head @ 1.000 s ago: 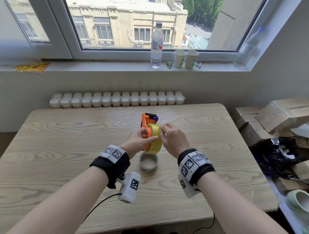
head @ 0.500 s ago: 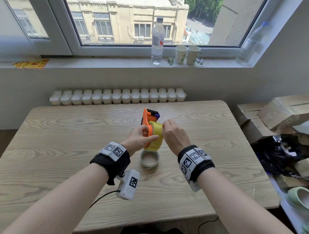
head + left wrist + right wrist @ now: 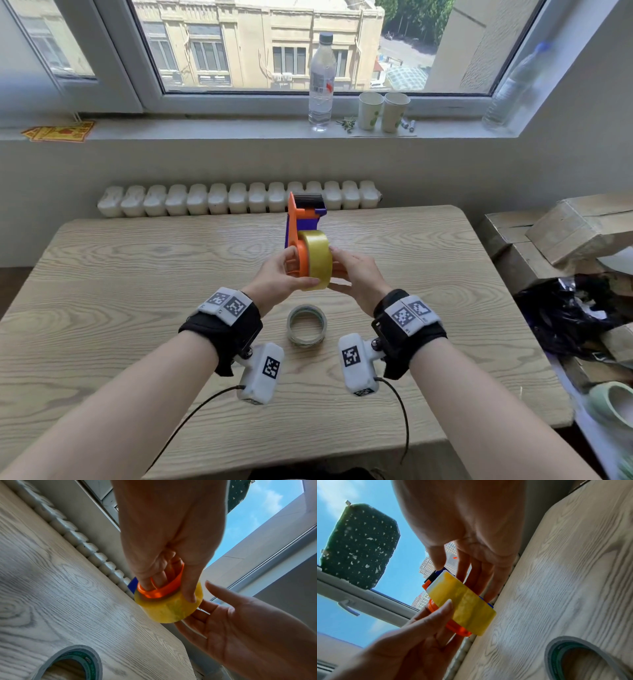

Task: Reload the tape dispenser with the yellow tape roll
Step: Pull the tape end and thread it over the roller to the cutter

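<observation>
An orange and purple tape dispenser (image 3: 303, 219) is held upright above the table, with the yellow tape roll (image 3: 318, 260) sitting on its orange hub (image 3: 163, 589). My left hand (image 3: 291, 274) grips the hub from the left, fingers hooked inside it and thumb (image 3: 436, 612) lying across the roll (image 3: 464, 604). My right hand (image 3: 356, 274) is at the roll's right face with its fingers (image 3: 471, 568) straight against it. From the left wrist, the right palm (image 3: 223, 615) lies open under the roll (image 3: 169, 609).
A grey, nearly spent tape roll (image 3: 306, 325) lies flat on the wooden table (image 3: 137, 291) just below my hands. Cardboard boxes (image 3: 565, 233) and a black bag (image 3: 565, 308) crowd the right side. A radiator (image 3: 236, 198) runs behind the table; a bottle (image 3: 322, 78) and cups (image 3: 383, 109) stand on the sill.
The dispenser with the roll has come up higher. My right hand has left the roll's top edge and now lies flat against its right side, wrist turned palm-up.
</observation>
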Available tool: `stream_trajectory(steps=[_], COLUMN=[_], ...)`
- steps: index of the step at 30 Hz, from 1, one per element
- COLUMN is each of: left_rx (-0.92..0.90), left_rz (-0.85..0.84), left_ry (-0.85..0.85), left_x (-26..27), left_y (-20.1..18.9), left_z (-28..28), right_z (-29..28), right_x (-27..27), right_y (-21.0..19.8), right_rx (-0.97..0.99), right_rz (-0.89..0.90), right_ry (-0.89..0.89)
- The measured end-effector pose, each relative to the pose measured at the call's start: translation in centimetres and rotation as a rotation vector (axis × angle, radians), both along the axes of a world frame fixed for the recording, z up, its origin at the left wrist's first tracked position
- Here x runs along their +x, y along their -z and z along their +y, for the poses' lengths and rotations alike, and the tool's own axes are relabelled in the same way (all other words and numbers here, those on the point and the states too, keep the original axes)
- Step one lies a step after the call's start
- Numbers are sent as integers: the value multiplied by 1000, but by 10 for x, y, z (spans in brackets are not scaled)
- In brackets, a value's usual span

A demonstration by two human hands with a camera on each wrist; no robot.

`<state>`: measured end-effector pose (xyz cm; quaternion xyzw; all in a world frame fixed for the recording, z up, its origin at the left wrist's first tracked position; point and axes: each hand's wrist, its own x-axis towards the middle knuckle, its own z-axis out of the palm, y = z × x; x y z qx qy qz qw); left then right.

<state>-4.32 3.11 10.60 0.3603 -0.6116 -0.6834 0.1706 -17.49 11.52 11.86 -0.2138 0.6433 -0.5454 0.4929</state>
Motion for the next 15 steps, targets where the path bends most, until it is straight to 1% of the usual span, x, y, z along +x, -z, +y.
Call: stream_trajectory(steps=[4, 8, 11, 15], left_rx=[-6, -28, -43, -29], left_rz=[3, -13, -16, -18], left_ry=[7, -16, -12, -27], left_x=[0, -2, -3, -5], left_y=[0, -1, -2, -3], left_z=[-1, 0, 0, -5], right_z=[-2, -4, -4, -7], right_x=[-2, -3, -5, -4], right_y=[1, 3, 4, 2], right_rx=[-14, -42, -59, -82], right_rz=[-73, -151, -215, -188], right_ry=[-24, 14, 11, 11])
